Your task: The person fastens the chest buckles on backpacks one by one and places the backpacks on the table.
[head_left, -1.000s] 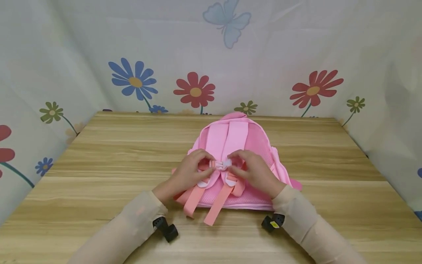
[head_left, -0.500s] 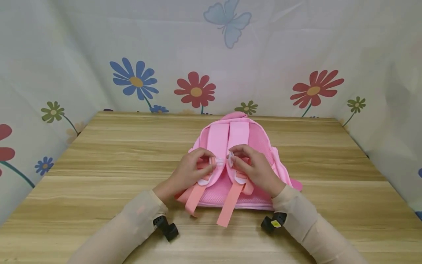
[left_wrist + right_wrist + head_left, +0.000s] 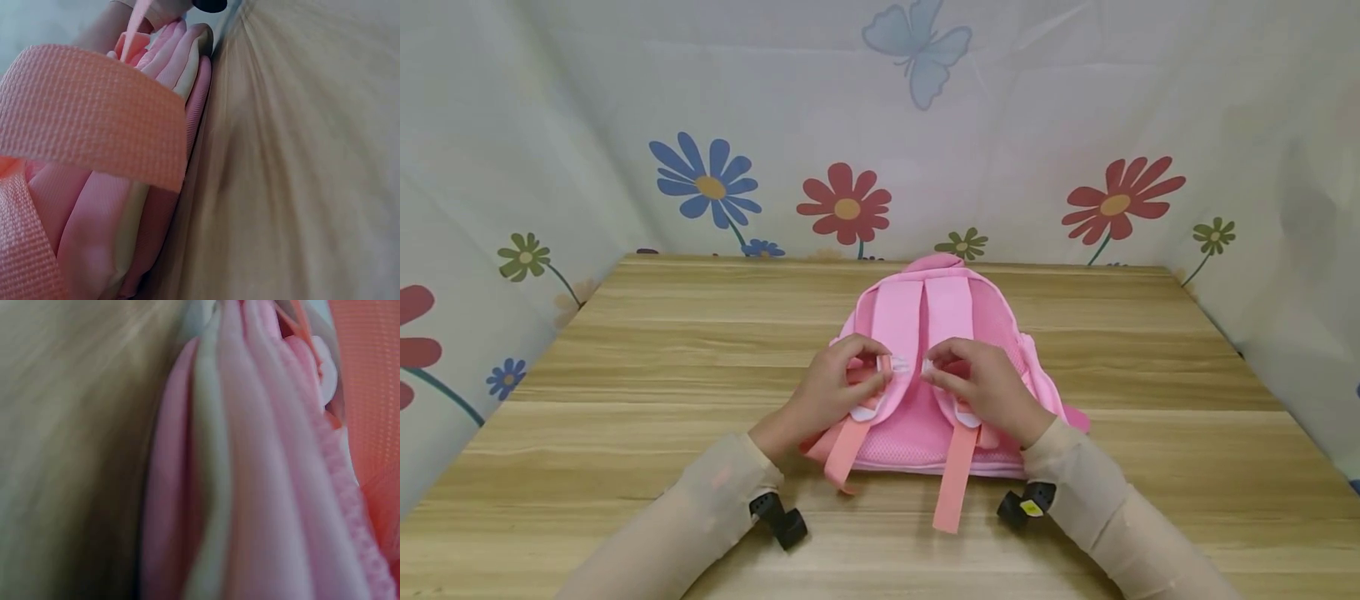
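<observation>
A white plastic pronged buckle half (image 3: 899, 364), pinched in the left hand (image 3: 831, 379), has parted from its white plastic mate (image 3: 927, 366), apparently pinched in the right hand (image 3: 991, 383) (mostly covered), leaving them unfastened over the pink fabric backpack (image 3: 904, 437) on the wood-grain table (image 3: 647, 367).

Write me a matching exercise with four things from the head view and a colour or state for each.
1. right hand
2. backpack
3. left hand
4. printed butterfly

A. pinches the pronged white buckle piece
B. pale blue
C. pinches the other buckle piece
D. pink

Pairs: 1-C, 2-D, 3-A, 4-B
</observation>
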Motion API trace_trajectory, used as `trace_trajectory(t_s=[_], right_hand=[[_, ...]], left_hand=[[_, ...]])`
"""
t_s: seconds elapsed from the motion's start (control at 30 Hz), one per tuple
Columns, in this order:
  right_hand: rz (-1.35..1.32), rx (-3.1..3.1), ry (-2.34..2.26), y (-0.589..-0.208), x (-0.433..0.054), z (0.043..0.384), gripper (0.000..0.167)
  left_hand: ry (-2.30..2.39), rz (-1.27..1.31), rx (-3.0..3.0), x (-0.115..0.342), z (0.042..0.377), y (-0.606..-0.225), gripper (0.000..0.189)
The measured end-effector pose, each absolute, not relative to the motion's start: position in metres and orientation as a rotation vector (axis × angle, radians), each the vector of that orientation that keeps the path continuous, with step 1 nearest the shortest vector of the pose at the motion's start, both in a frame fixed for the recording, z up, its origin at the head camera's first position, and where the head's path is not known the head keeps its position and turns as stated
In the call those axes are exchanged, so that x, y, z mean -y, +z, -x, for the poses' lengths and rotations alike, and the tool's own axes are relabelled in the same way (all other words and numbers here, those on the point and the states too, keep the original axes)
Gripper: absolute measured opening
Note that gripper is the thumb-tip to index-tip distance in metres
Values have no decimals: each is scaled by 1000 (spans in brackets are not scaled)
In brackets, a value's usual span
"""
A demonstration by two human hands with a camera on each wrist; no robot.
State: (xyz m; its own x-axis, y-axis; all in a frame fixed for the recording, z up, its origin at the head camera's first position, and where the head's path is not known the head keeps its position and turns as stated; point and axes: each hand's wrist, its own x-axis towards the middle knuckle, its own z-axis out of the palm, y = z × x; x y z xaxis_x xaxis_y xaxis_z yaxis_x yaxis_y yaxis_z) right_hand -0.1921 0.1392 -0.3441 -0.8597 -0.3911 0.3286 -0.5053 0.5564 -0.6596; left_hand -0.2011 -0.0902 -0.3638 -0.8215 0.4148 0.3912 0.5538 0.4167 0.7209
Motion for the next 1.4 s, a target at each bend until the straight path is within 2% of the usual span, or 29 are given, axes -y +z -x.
trace_trajectory(t_s=[0.27,1.4], right_hand=[[-821,2665,985,-344,-139,190,22],[-905,2763,825,-349,-136,190,23]], left_hand=[[-1321,920,2488,85,198,-359,23],[-1026,965,2619,80,195,-367,23]])
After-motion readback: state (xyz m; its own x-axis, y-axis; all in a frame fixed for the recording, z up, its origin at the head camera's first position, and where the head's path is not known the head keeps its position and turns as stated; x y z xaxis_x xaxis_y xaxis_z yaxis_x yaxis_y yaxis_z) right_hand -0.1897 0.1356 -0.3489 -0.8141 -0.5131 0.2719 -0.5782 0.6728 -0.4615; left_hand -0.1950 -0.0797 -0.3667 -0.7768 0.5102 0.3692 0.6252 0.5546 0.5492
